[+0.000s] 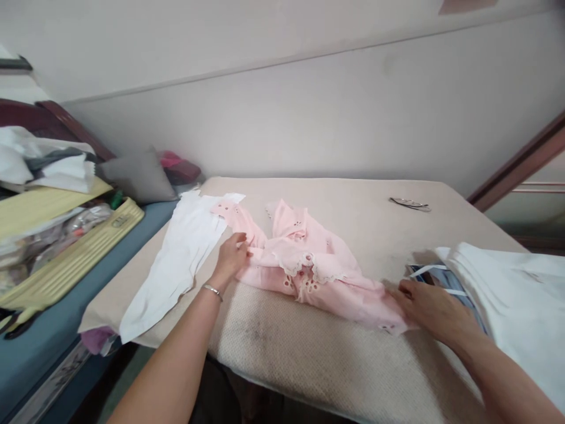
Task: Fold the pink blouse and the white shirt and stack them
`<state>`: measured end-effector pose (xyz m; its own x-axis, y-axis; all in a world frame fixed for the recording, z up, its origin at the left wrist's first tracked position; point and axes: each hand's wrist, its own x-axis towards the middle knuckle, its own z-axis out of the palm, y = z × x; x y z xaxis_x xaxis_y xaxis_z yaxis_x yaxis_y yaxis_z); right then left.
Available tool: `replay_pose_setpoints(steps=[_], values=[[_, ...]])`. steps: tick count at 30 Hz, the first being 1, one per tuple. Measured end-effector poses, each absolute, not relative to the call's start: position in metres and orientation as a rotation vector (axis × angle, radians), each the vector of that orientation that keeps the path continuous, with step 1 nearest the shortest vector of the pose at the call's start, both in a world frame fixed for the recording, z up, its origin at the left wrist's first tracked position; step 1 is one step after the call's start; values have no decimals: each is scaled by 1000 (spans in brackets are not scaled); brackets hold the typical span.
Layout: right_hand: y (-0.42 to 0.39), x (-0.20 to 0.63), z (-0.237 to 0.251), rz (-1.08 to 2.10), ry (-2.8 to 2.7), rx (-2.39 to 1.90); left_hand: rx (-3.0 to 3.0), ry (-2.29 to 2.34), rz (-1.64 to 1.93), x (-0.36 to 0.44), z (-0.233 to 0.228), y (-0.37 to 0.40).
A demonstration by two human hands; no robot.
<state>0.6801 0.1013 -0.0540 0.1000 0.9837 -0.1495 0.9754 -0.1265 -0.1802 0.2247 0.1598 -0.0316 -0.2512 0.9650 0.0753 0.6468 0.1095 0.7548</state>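
A pink garment (pixel 348 277) with scalloped eyelet edging lies rumpled across the middle of the cloth-covered table (pixel 273 341). My left hand (pixel 232 257), with a silver bangle at the wrist, pinches its left part near a sleeve-like piece. At the garment's right end, my right hand (pixel 426 306) has its fingers closed on the fabric; the fingertips are partly hidden. Just left of my left hand, a white cloth (pixel 176 259) is spread over the table's left side. Close behind my right hand is a folded pile of white cloth (pixel 516 294).
A pair of glasses (pixel 409 204) rests toward the back right. Beside the white pile, a blue picture-like item (pixel 441 280) shows white strips. On the left, a blue surface holds a yellow case (pixel 88 247) and a grey cushion (pixel 139 176). A wall (pixel 309 129) stands behind the table.
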Motion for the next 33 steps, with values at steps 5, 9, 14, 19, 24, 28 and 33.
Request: replay_pose_setpoints(steps=[5, 9, 14, 19, 24, 28, 33], values=[[98, 673, -35, 525, -2133, -2299, 1801, 2071, 647, 247, -45, 160], [93, 679, -22, 564, -2017, -2206, 1816, 2107, 636, 246, -34, 154], [90, 679, -18, 551, -1854, -2213, 1409, 1833, 802, 244, -20, 150], [95, 658, -16, 254, -1798, -2380, 1157, 1633, 927, 255, -18, 148], [107, 635, -29, 291, -1883, -2277, 1230, 1696, 866, 257, -27, 150], [112, 628, -41, 329, -1980, -2312, 1491, 1823, 742, 250, -37, 153], [110, 633, -37, 358, -1893, -2209, 1459, 1812, 796, 251, -33, 151]])
